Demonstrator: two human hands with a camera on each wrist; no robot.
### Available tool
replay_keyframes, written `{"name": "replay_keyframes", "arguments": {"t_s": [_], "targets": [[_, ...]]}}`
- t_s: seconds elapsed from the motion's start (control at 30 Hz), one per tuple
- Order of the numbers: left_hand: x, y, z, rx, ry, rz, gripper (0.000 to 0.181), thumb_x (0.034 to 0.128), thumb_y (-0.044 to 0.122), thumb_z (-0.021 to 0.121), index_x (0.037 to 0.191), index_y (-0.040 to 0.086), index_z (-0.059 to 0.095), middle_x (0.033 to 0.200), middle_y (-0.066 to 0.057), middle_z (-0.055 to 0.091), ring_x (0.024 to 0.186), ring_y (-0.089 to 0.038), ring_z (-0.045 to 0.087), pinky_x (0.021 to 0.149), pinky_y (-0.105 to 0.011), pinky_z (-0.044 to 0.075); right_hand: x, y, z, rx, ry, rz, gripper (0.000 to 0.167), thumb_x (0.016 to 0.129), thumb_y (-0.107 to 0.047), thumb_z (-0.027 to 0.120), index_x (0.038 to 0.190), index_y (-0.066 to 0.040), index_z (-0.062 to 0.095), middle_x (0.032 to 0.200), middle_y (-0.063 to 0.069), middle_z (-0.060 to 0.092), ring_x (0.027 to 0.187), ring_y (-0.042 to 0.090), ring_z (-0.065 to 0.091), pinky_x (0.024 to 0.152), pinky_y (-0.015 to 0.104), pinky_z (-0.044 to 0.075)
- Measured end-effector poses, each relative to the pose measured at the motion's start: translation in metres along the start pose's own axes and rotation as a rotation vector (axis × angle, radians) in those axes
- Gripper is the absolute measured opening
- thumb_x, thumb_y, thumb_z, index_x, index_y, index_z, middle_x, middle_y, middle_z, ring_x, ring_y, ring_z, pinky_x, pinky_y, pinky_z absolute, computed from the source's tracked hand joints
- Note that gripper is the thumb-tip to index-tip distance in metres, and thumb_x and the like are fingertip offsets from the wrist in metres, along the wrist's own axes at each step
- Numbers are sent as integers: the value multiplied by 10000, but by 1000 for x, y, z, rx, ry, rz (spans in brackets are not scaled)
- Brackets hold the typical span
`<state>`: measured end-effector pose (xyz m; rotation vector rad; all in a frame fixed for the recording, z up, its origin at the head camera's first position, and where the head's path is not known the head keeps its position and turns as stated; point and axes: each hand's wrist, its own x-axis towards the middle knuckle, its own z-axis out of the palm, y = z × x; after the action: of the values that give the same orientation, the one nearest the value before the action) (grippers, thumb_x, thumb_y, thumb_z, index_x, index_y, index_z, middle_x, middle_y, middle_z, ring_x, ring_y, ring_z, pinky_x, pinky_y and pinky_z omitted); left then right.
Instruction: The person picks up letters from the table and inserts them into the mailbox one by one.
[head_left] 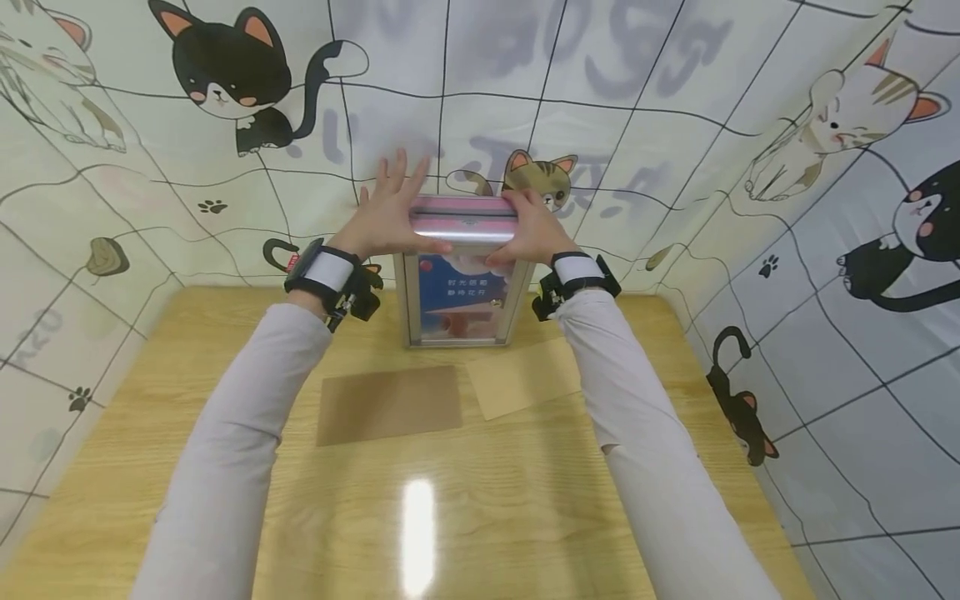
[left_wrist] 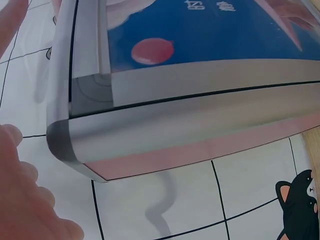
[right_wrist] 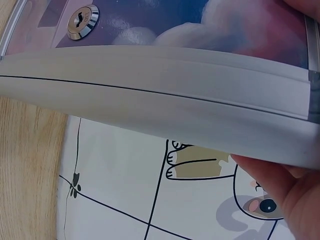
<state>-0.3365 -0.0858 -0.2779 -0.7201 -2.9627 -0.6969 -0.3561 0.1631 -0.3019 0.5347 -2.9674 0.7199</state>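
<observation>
A case with a silver metal frame, pink sides and a blue picture front (head_left: pixel 453 321) stands upright at the back of the table. Its front carries pale lettering and a round key lock (right_wrist: pixel 82 22). My left hand (head_left: pixel 386 212) is at its top left corner, fingers spread and straight, the thumb along the top front edge. In the left wrist view, those fingers (left_wrist: pixel 30 210) stand apart from the frame. My right hand (head_left: pixel 534 229) grips the top right corner, fingers over the top and thumb on the front.
On the wooden table (head_left: pixel 480 517) in front of the case lie a brown sheet (head_left: pixel 390 406) and a paler tan sheet (head_left: pixel 525 379). A white cloth backdrop with cat drawings (head_left: pixel 495 67) rises behind and on both sides.
</observation>
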Motion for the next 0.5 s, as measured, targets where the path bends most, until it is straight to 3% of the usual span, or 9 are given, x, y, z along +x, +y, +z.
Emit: {"name": "replay_keyframes", "arguments": {"t_s": [0.27, 0.5], "targets": [[-13, -2, 10, 103, 33, 39, 1235, 577, 730, 634, 1450, 257, -100, 1466, -64, -253, 1318, -305, -255, 1008, -654, -36, -1, 0, 0, 5, 2, 2, 1094, 495, -361, 835, 1409, -112, 287, 1339, 150, 312, 1094, 283, 427, 947, 423, 391], [-29, -2, 17, 137, 87, 70, 1225, 581, 700, 662, 1465, 229, -44, 1499, -125, -155, 1344, -361, -169, 1004, -672, 9, -1, 0, 0, 11, -3, 2, 1080, 501, -359, 831, 1404, -112, 292, 1319, 159, 321, 1077, 289, 431, 933, 430, 396]]}}
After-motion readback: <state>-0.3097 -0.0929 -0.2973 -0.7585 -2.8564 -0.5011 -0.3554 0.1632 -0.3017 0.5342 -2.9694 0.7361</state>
